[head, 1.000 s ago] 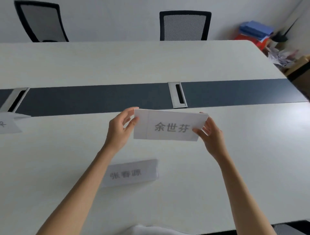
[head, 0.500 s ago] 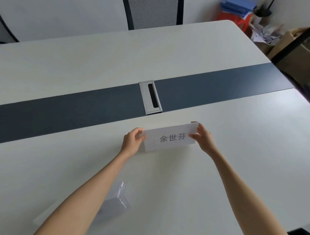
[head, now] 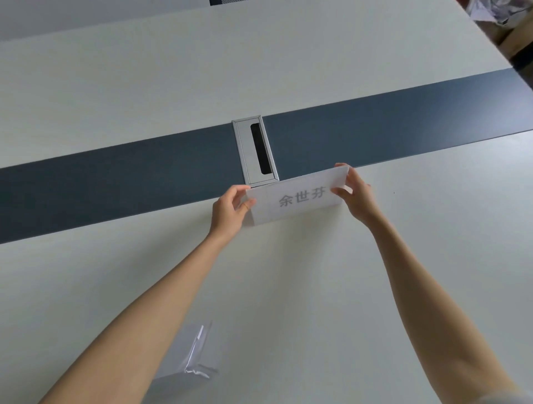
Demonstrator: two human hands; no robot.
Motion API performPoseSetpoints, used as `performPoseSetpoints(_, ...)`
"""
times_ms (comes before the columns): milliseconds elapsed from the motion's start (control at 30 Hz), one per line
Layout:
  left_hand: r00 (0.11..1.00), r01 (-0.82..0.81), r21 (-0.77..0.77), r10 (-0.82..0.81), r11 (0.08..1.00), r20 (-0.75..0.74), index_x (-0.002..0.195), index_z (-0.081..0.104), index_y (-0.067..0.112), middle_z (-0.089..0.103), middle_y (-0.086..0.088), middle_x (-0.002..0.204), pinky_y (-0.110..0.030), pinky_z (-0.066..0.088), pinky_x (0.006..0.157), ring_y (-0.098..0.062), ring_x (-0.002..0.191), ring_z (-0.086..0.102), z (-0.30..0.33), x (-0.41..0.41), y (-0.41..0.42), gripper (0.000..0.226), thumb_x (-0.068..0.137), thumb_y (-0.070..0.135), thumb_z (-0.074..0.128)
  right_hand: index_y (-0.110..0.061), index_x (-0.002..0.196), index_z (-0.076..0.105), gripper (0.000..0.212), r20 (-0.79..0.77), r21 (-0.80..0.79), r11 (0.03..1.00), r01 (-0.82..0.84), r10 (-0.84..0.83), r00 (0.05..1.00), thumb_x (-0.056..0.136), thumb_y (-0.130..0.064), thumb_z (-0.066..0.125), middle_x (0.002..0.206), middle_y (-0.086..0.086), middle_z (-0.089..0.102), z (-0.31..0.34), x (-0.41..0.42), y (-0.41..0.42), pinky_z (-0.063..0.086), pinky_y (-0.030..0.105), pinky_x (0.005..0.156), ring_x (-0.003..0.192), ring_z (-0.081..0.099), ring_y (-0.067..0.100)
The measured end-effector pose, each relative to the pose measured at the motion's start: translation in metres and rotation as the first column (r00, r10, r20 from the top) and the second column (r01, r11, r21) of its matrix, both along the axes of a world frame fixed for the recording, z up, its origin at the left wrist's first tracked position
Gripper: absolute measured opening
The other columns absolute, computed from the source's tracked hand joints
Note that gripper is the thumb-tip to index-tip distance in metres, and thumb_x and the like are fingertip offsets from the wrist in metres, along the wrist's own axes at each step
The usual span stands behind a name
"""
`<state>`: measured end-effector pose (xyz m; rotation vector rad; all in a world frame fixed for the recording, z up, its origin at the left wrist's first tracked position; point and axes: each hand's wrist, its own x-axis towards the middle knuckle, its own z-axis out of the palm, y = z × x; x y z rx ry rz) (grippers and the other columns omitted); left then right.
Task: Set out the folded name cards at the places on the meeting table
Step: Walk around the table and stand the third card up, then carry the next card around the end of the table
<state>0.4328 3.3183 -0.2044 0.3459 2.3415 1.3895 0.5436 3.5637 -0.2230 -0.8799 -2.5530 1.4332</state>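
A white folded name card [head: 300, 199] with grey printed characters stands on the white meeting table [head: 317, 288], right at the near edge of the dark centre strip [head: 115, 184]. My left hand [head: 229, 212] pinches its left end. My right hand [head: 356, 194] pinches its right end, fingers over the top corner. A second name card in a clear holder [head: 190, 356] lies near me on the table, partly hidden behind my left forearm.
A silver cable hatch [head: 255, 150] sits in the dark strip just behind the held card. Clutter and crumpled paper [head: 490, 11] lie off the table's far right corner. A chair back [head: 227, 1] shows at the top edge.
Both hands carried the card away from me and set it down by the dark strip, beside the cable hatch. The view tilted down and forward; the other card now lies close below.
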Motion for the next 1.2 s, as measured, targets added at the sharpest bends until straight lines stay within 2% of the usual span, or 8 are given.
performPoseSetpoints(233, 1.0, -0.003, -0.012, 0.003, 1.0, -0.005, 0.113, 0.054, 0.006, 0.059, -0.009, 0.124, 0.002, 0.036, 0.077, -0.012, 0.113, 0.051, -0.001, 0.0, 0.006, 0.029, 0.084, 0.009, 0.058, -0.017, 0.137, 0.033, 0.054, 0.011, 0.005, 1.0, -0.002, 0.001, 1.0, 0.087, -0.009, 0.053, 0.132, 0.005, 0.055, -0.002, -0.003, 0.001, 0.03, 0.013, 0.086, 0.123, 0.05, 0.022)
performPoseSetpoints(433, 0.997, 0.059, -0.013, -0.058, 0.998, 0.053, 0.127, 0.045, 0.009, 0.05, -0.008, 0.137, -0.018, 0.035, 0.1, -0.017, 0.129, 0.044, 0.004, 0.003, 0.002, 0.044, 0.085, 0.013, 0.058, -0.021, 0.143, 0.016, 0.064, 0.033, -0.078, 0.996, 0.036, -0.033, 0.999, 0.089, -0.015, 0.051, 0.145, 0.004, 0.04, 0.005, 0.006, -0.009, 0.034, 0.027, 0.097, 0.131, 0.04, 0.024)
performPoseSetpoints(633, 0.988, 0.122, -0.066, -0.115, 0.99, 0.1, 0.117, 0.054, 0.011, 0.061, -0.007, 0.122, -0.025, 0.039, 0.096, -0.019, 0.116, 0.056, 0.041, 0.005, -0.057, 0.029, 0.089, 0.015, 0.051, -0.009, 0.125, 0.046, 0.037, 0.038, -0.156, 0.916, 0.369, -0.368, 0.929, 0.088, -0.007, 0.044, 0.127, 0.011, 0.057, 0.007, 0.063, -0.076, 0.04, 0.03, 0.094, 0.112, 0.055, 0.022)
performPoseSetpoints(767, 0.999, 0.04, -0.087, -0.039, 0.995, 0.016, 0.111, 0.059, 0.01, 0.064, -0.003, 0.108, -0.027, 0.041, 0.097, -0.019, 0.107, 0.06, 0.071, 0.03, -0.128, 0.024, 0.089, 0.012, 0.049, -0.012, 0.115, 0.054, 0.03, 0.139, -0.278, 0.946, 0.168, -0.133, 0.981, 0.086, -0.005, 0.048, 0.111, 0.012, 0.066, -0.001, 0.105, -0.156, 0.047, 0.039, 0.091, 0.101, 0.061, 0.023)
performPoseSetpoints(867, 0.997, -0.047, -0.125, 0.039, 0.991, -0.07, 0.108, 0.061, 0.011, 0.065, -0.002, 0.106, -0.026, 0.043, 0.095, -0.017, 0.104, 0.06, 0.087, 0.055, -0.182, 0.023, 0.088, 0.013, 0.05, -0.016, 0.116, 0.053, 0.029, 0.137, -0.365, 0.93, -0.037, 0.093, 0.986, 0.088, -0.009, 0.05, 0.107, 0.007, 0.066, 0.01, 0.126, -0.217, 0.045, 0.029, 0.087, 0.1, 0.06, 0.019)
performPoseSetpoints(967, 0.983, -0.155, -0.166, 0.135, 0.974, -0.126, 0.11, 0.061, 0.009, 0.065, -0.006, 0.112, -0.022, 0.04, 0.093, -0.015, 0.105, 0.058, 0.095, 0.077, -0.234, 0.025, 0.089, 0.013, 0.049, -0.02, 0.124, 0.047, 0.033, 0.098, -0.435, 0.882, -0.182, 0.248, 0.964, 0.091, -0.018, 0.047, 0.111, 0.001, 0.062, 0.031, 0.136, -0.265, 0.039, 0.023, 0.088, 0.105, 0.057, 0.014)
performPoseSetpoints(1100, 0.908, -0.374, -0.335, 0.267, 0.865, -0.324, 0.122, 0.051, 0.006, 0.056, -0.014, 0.128, -0.036, 0.037, 0.102, -0.028, 0.12, 0.049, 0.08, 0.11, -0.297, 0.035, 0.089, 0.018, 0.046, -0.027, 0.134, 0.035, 0.041, 0.073, -0.519, 0.821, -0.239, 0.321, 0.944, 0.094, -0.028, 0.039, 0.116, -0.003, 0.058, 0.046, 0.138, -0.305, 0.036, 0.03, 0.101, 0.117, 0.049, 0.013)
performPoseSetpoints(1200, 0.894, -0.446, -0.437, 0.411, 0.781, -0.18, 0.13, 0.042, 0.009, 0.05, -0.023, 0.132, -0.045, 0.033, 0.103, -0.038, 0.124, 0.043, 0.06, 0.134, -0.328, 0.043, 0.092, 0.029, 0.039, -0.029, 0.14, 0.026, 0.046, 0.045, -0.522, 0.811, -0.265, 0.336, 0.941, 0.095, -0.033, 0.036, 0.127, -0.004, 0.05, 0.054, 0.136, -0.323, 0.031, 0.026, 0.1, 0.119, 0.044, 0.011)
